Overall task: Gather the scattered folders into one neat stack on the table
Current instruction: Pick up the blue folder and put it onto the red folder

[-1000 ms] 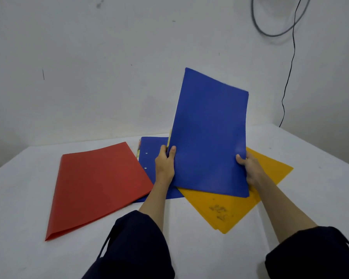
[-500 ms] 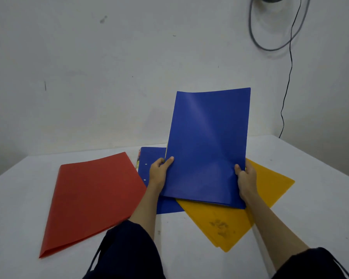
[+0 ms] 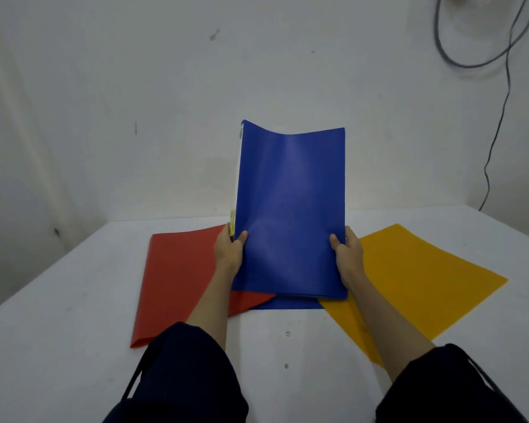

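I hold a blue folder [image 3: 290,209] upright and slightly bowed at the centre of the view. My left hand [image 3: 229,251] grips its left edge and my right hand [image 3: 347,254] grips its right edge. White and yellow sheets show at its left edge. Under its lower edge a second blue folder [image 3: 290,304] lies flat, mostly hidden. A red folder [image 3: 177,279] lies on the white table [image 3: 43,346] to the left. An orange-yellow folder [image 3: 416,279] lies to the right, partly under my right forearm.
A white wall stands close behind the table. A dark cable [image 3: 498,123] hangs down the wall at the right and loops at the top right. The table's far edge meets the wall just behind the folders.
The held blue folder has swung from tilted right to upright and square between my hands. The view has shifted, so the red and yellow folders sit wider apart in frame.
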